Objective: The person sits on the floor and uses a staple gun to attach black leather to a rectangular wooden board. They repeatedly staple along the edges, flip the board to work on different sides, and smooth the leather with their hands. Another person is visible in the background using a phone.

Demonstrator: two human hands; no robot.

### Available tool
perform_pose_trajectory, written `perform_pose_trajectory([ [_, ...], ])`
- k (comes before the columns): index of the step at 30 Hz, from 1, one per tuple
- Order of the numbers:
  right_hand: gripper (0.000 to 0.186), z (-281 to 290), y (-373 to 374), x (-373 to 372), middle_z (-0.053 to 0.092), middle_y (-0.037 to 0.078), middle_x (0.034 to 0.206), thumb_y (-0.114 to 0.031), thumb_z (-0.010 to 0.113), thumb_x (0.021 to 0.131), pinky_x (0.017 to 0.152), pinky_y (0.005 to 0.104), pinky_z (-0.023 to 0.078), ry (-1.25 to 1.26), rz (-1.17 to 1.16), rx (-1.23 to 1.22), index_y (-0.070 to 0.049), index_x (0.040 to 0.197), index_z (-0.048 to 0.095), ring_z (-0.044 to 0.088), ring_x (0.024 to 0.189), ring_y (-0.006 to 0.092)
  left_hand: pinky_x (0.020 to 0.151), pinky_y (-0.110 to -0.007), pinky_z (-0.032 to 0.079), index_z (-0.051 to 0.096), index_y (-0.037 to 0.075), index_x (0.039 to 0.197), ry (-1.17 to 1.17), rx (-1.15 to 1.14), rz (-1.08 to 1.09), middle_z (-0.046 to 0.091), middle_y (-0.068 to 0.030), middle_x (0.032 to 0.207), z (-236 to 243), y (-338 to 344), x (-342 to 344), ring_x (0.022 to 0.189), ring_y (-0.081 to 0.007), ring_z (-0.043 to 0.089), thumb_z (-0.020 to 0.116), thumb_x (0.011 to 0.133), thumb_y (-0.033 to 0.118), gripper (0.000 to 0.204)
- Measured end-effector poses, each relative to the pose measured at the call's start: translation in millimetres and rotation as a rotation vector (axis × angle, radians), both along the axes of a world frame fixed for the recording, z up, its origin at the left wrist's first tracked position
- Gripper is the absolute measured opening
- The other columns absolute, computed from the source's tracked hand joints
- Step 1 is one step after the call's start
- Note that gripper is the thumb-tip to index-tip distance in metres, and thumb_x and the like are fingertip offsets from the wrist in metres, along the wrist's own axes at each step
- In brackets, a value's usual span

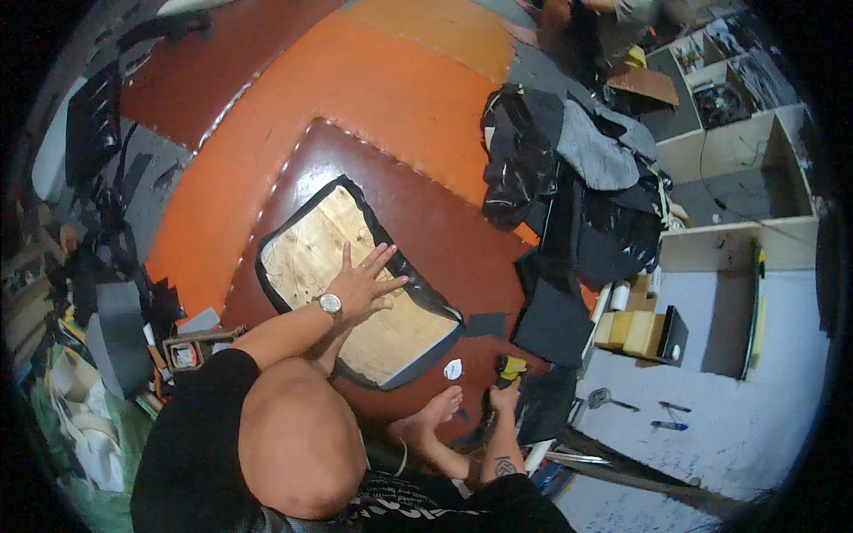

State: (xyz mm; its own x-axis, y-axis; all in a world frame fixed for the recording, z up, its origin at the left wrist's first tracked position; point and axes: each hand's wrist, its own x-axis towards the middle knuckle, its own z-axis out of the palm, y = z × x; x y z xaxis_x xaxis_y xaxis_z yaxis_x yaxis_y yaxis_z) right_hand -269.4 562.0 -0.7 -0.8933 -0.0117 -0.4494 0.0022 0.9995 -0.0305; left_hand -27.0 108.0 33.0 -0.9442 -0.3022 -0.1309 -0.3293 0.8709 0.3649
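A light plywood board (388,354) lies on the brown floor covering, with black shiny cover material (411,277) wrapped round its back edges. At its near right end, the cover lies loose, showing a pale edge. My left hand (360,286) rests on the board's middle with fingers spread, the fingertips reaching toward the black material on the right edge. To the right, my right hand (504,397) is closed round a yellow-and-black hand tool (510,369), held low near the floor. Its exact kind is too small to make out.
A heap of black and grey material (577,169) lies to the right. My bare foot (437,410) is beside a small white piece (453,369). An open wooden box (197,345) stands left. Yellow blocks (629,332) and pens (669,425) lie on a white surface at right. Another person (569,31) is at the far edge.
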Motion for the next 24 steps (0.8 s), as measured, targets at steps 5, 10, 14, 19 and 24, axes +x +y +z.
perform_pose_trajectory([
  [5, 0.100, 30, -19, -13, 0.063, 0.029, 0.138, -0.039, 0.087, 0.079, 0.109, 0.0450, 0.048, -0.122, 0.035, -0.132, 0.003, 0.155, 0.039, 0.061, 0.130, 0.0411, 0.119, -0.079, 0.008, 0.052, 0.045, 0.153, 0.021, 0.082, 0.018, 0.014, -0.0117, 0.176, -7, -3, 3, 0.163, -0.0272, 0.010, 0.060, 0.097, 0.056, 0.058],
  [10, 0.058, 124, -133, -43, 0.070, 0.023, 0.130, -0.026, 0.082, 0.083, 0.101, 0.0455, 0.051, -0.200, 0.424, -0.088, -0.003, 0.134, 0.066, 0.067, 0.119, 0.0415, 0.119, -0.079, 0.008, 0.054, 0.045, 0.152, 0.061, 0.086, 0.041, 0.012, -0.0114, 0.177, -12, -5, 11, 0.164, -0.0265, 0.010, 0.064, 0.096, 0.051, 0.057],
  [14, 0.068, 141, -222, -62, 0.070, 0.013, 0.114, -0.014, 0.085, 0.072, 0.112, 0.0571, 0.040, -0.123, 1.036, -0.218, -0.024, 0.137, 0.067, 0.064, 0.116, 0.0381, 0.119, -0.080, 0.008, 0.054, 0.044, 0.151, 0.050, 0.104, 0.042, 0.012, -0.0108, 0.177, -13, -8, 11, 0.163, -0.0259, 0.010, 0.066, 0.095, 0.050, 0.057],
  [19, 0.064, 160, -337, -23, 0.071, 0.013, 0.108, -0.012, 0.087, 0.068, 0.115, 0.0632, 0.032, 0.044, 1.551, -0.009, -0.024, 0.129, 0.073, 0.063, 0.118, 0.0322, 0.118, -0.081, 0.009, 0.057, 0.043, 0.149, 0.064, 0.115, 0.009, 0.012, -0.0101, 0.176, -13, -9, 10, 0.163, -0.0263, 0.011, 0.066, 0.095, 0.050, 0.055],
  [24, 0.057, 141, -394, 1, 0.073, 0.011, 0.112, -0.008, 0.081, 0.074, 0.114, 0.0634, 0.034, -0.089, 1.619, 0.166, -0.024, 0.128, 0.073, 0.063, 0.120, 0.0302, 0.117, -0.082, 0.008, 0.057, 0.043, 0.148, 0.048, 0.112, -0.005, 0.012, -0.0106, 0.176, -16, -9, 9, 0.163, -0.0268, 0.011, 0.066, 0.094, 0.049, 0.055],
])
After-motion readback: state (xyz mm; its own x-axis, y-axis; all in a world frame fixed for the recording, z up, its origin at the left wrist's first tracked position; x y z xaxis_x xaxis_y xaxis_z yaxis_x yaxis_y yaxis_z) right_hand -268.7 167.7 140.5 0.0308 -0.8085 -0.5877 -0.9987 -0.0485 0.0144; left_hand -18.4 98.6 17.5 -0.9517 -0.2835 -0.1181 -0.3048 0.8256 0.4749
